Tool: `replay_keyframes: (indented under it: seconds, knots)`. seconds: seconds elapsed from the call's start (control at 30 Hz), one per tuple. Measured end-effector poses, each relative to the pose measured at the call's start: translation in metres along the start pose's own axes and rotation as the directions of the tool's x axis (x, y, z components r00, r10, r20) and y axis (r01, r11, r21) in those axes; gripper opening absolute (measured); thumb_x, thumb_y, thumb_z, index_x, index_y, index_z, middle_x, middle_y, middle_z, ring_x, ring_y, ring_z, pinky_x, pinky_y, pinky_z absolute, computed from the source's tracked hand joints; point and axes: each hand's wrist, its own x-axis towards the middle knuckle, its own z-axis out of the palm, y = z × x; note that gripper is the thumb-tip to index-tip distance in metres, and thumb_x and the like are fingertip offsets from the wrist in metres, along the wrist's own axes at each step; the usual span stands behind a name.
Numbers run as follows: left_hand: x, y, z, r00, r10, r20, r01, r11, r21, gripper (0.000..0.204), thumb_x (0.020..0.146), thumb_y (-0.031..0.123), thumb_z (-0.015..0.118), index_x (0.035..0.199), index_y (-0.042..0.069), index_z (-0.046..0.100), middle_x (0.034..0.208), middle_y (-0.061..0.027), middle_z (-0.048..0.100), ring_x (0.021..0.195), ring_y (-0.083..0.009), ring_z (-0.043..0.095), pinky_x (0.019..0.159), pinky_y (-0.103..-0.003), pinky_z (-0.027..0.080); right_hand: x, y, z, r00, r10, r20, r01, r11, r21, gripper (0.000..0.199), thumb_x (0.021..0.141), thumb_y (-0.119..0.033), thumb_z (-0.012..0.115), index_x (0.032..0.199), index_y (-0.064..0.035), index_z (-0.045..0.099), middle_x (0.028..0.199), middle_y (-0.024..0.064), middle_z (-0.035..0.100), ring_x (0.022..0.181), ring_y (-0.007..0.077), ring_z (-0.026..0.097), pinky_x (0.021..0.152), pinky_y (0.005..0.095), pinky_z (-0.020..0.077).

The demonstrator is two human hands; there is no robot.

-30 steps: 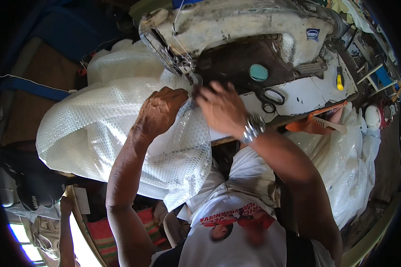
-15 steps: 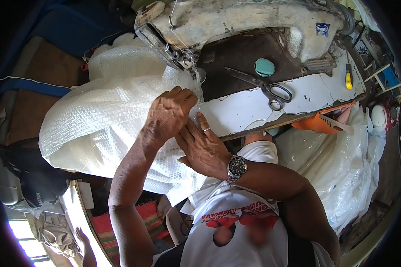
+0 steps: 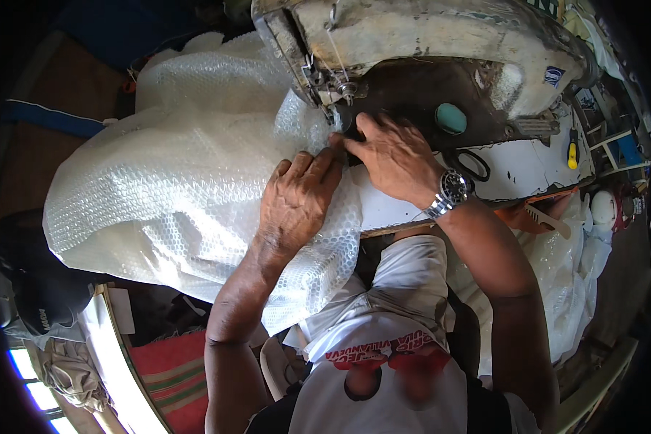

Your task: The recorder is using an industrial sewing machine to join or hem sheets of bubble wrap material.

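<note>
A big sheet of clear bubble wrap (image 3: 166, 166) is bunched on the left side of the sewing machine (image 3: 441, 43), its right edge running under the needle area. My left hand (image 3: 300, 192) lies on the sheet with fingers curled, gripping it close to that edge. Just to the right, my right hand (image 3: 401, 155) is bent over the machine bed, its thumb and forefinger pinched at the edge of the wrap below the presser foot. The exact fingertip contact is partly hidden. Beneath my right wrist are black-handled scissors (image 3: 474, 165), their blades covered by the hand.
On the bed lies a rounded teal piece (image 3: 450, 118), perhaps chalk or soap. A yellow-handled screwdriver (image 3: 573, 152) rests at the table's right end. An orange holder (image 3: 521, 219) hangs below the table edge, beside more clear plastic sheeting (image 3: 557, 282).
My right hand has moved away from under the left, up and right toward the needle, now covering the scissors' blades. My left hand has shifted slightly down and right. The view has shifted a little.
</note>
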Motion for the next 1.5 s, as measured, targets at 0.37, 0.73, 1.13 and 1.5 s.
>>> replay_keyframes:
  seconds: [0.37, 0.73, 1.13, 1.5]
  knots:
    - [0.001, -0.023, 0.002, 0.994, 0.094, -0.054, -0.104, 0.973, -0.208, 0.033, 0.087, 0.008, 0.062, 0.117, 0.004, 0.074, 0.130, -0.0096, 0.069, 0.120, -0.0264, 0.065, 0.100, -0.040, 0.053, -0.001, -0.017, -0.002, 1.000, -0.005, 0.004, 0.006, 0.984, -0.177, 0.042, 0.095, -0.018, 0.058, 0.135, -0.0119, 0.068, 0.143, 0.0073, 0.057, 0.129, 0.0276, 0.054, 0.106, 0.0512, 0.0481]
    - [-0.001, -0.030, 0.000, 0.991, 0.136, 0.006, -0.133, 0.975, -0.179, 0.035, 0.087, 0.010, 0.062, 0.120, 0.001, 0.074, 0.128, -0.0110, 0.070, 0.116, -0.0263, 0.066, 0.101, -0.042, 0.053, -0.010, -0.021, -0.002, 0.996, -0.081, 0.028, 0.084, 0.988, -0.133, 0.034, 0.096, -0.016, 0.056, 0.125, -0.0090, 0.073, 0.148, 0.0019, 0.062, 0.133, 0.0203, 0.055, 0.123, 0.0509, 0.0305]
    - [0.007, -0.027, -0.003, 0.989, 0.128, 0.077, -0.124, 0.991, -0.054, 0.033, 0.089, 0.009, 0.065, 0.121, 0.005, 0.073, 0.129, -0.0082, 0.071, 0.115, -0.0232, 0.068, 0.099, -0.040, 0.052, -0.005, -0.024, -0.002, 1.000, -0.029, 0.007, 0.030, 0.982, -0.188, 0.032, 0.097, -0.018, 0.055, 0.120, -0.0070, 0.074, 0.148, 0.0042, 0.061, 0.131, 0.0235, 0.054, 0.120, 0.0534, 0.0315]
    - [0.017, -0.014, 0.000, 0.996, 0.033, 0.078, -0.043, 0.991, 0.129, 0.046, 0.088, 0.006, 0.061, 0.132, 0.011, 0.070, 0.116, -0.0084, 0.063, 0.107, -0.0248, 0.061, 0.087, -0.040, 0.050, 0.009, -0.025, -0.007, 0.991, 0.084, 0.103, -0.068, 0.987, -0.148, 0.027, 0.097, -0.017, 0.055, 0.107, -0.0034, 0.075, 0.140, 0.0126, 0.061, 0.132, 0.0323, 0.053, 0.114, 0.0611, 0.0362]
